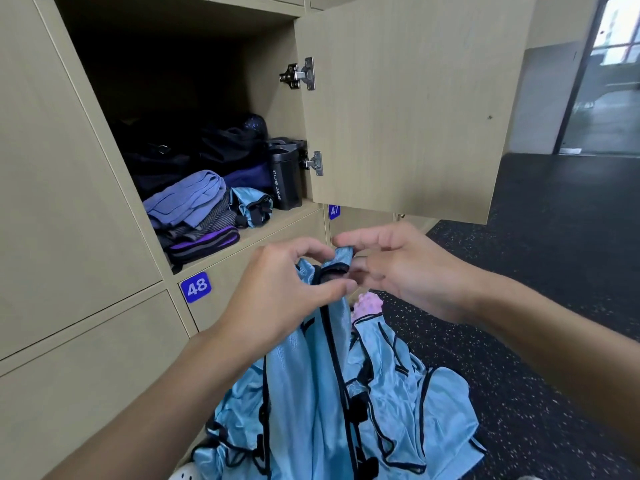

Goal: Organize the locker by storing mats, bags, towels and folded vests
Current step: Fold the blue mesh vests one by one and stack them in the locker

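Dark speckled floor (536, 271) alongside a wall of pale wooden lockers. Held up low in front of them, a light blue vest (311, 358) with black trim, hanging from both hands down to the floor. Left hand (277, 289) pinching the black-edged strap between thumb and curled fingers. Right hand (408, 268) just beside it, gripping the top fold of the same strap between thumb and forefinger, other fingers loosely bent. Below and to the right, a heap of vests (415, 410) in the same blue, crumpled on the floor and touching the hanging one. Something small and pink (370, 303) peeking out just under the right hand; cannot tell what. Above the hands, an open locker (270, 81), its door (408, 109) swung out to the right on two metal hinges (299, 74). Inside at the front, a folded vest (251, 204) lying between a stack of folded purple and grey cloth (194, 209) and a black bottle (285, 180) lettered SPORT BOTTLE, upright in the right corner. Behind these, dark bags (194, 150) piled at the back. Blue number plates 48 (196, 287) and 47 (334, 211) on the shut doors below. Far right, a glass door (606, 81).
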{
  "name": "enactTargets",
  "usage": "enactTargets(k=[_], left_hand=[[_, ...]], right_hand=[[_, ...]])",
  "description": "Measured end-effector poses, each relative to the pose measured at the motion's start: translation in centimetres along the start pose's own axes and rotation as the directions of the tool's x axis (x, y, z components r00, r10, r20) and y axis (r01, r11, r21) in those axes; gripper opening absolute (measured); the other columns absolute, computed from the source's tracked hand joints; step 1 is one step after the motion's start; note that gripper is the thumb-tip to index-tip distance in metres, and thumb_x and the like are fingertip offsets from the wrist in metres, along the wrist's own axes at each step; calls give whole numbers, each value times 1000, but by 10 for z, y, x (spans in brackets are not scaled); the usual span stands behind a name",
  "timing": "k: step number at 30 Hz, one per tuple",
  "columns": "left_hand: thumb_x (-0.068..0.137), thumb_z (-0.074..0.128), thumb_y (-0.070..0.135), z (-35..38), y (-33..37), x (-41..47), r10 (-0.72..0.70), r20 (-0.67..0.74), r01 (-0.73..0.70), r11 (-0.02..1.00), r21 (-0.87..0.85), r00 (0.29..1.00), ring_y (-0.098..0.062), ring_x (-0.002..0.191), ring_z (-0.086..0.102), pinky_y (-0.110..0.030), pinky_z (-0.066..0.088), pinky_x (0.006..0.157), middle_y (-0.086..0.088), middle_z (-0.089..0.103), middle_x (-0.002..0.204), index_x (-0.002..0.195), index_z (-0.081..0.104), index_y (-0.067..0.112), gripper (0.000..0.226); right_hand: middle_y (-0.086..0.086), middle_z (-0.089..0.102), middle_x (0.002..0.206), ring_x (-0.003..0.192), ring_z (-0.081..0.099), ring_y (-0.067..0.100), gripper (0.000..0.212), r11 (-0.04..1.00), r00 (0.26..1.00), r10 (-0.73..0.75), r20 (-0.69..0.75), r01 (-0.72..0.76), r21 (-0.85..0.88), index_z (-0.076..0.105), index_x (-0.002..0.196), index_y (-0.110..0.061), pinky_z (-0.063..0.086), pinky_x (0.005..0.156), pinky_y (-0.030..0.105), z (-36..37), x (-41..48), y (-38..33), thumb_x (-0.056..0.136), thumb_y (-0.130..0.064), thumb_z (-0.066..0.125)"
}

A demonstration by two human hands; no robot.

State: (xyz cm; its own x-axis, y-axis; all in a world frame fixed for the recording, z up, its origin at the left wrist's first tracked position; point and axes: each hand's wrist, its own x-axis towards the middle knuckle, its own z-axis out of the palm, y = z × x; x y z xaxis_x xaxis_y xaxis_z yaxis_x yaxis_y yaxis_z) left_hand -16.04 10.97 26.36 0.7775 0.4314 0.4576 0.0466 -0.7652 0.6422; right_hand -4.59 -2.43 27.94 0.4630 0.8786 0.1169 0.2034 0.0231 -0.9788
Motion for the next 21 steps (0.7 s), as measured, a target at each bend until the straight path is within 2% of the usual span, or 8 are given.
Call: enactTargets(k=[2,4,7,11,13,16,18,21], left_hand=[[73,85,36,3,1,-1,26,-39,-24,999,45,999,6,85,58,-8,42,69,26,67,85,82,65,42,23],[78,81,33,6,1,-2,52,-70,-50,998,37,996,-7,62,57,-16,41,53,24,66,73,80,66,41,17],[87,74,24,6,-2,-1,90,-101,-89,996,7,991,-7,37,38,-15,29,39,23,62,64,77,65,41,22],[87,72,14,0,1,1,114,-144,-123,991,-54,983,4,61,57,-9,41,60,25,68,81,75,65,40,29],[87,73,10,-5,2,3,112,-150,-126,988,-89,982,9,73,59,-6,40,72,25,68,79,75,66,35,28],[86,74,13,-11,0,6,79,-157,-98,989,-115,984,7,72,56,-6,38,73,23,68,74,75,70,30,21],[87,74,15,-15,-3,9,33,-161,-55,990,-132,986,5,75,57,-7,39,74,19,70,76,77,73,26,15],[91,68,15,-19,-7,14,-95,-136,72,983,-166,986,13,80,60,-3,41,76,21,72,85,85,76,21,12]], right_hand=[[14,69,111,107,68,18,41,1000,1000,26,-2,-26,16,66,111,-9,54,91,21,0,-1,0,93,17,40],[11,65,110,107,68,20,37,999,999,30,-21,-29,43,61,123,-5,53,90,18,0,0,2,94,14,45],[19,63,117,101,70,20,40,1000,1000,-2,-25,2,15,57,128,-6,55,88,20,-1,1,3,91,11,55],[-5,58,85,72,52,-8,23,919,987,-139,-76,101,-381,70,103,-18,43,74,6,-4,2,5,92,0,60],[-9,51,90,75,45,-10,7,873,977,-183,-109,110,-476,70,95,-18,34,71,5,-8,4,6,92,-13,65],[-4,53,104,83,48,-5,9,865,970,-195,-144,101,-492,68,85,-19,36,80,16,-15,6,8,93,-24,65],[8,62,87,71,49,1,16,871,963,-218,-159,119,-477,66,86,-7,38,71,21,-18,6,8,95,-20,62],[28,66,89,71,51,14,16,887,937,-280,-208,170,-429,66,87,0,42,68,28,-23,5,7,96,-12,60]])
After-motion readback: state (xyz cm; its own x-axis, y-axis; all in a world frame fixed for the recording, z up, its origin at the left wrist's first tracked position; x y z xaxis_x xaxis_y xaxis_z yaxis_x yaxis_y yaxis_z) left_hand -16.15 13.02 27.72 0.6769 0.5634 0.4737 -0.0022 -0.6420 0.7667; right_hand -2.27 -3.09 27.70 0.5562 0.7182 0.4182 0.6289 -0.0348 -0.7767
